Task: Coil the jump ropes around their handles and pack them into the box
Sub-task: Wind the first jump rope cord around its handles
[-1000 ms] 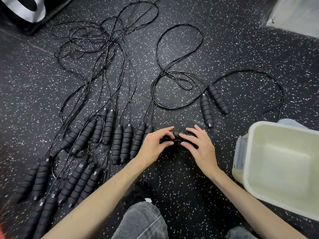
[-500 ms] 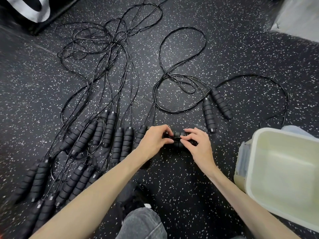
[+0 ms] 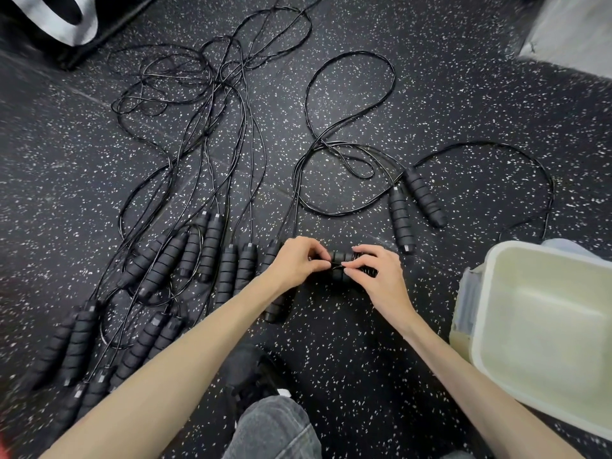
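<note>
Both hands [image 3: 341,268] pinch ribbed black foam handles [image 3: 342,257], thin cord.

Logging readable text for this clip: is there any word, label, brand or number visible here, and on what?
None can be read.
Black bag, top left: a white curved shape, cut off by the frame, not readable as a letter.
Jump rope handles: no print visible.
Box: no label visible.

Box [image 3: 543,339] right of handles [image 3: 228,273]
</note>
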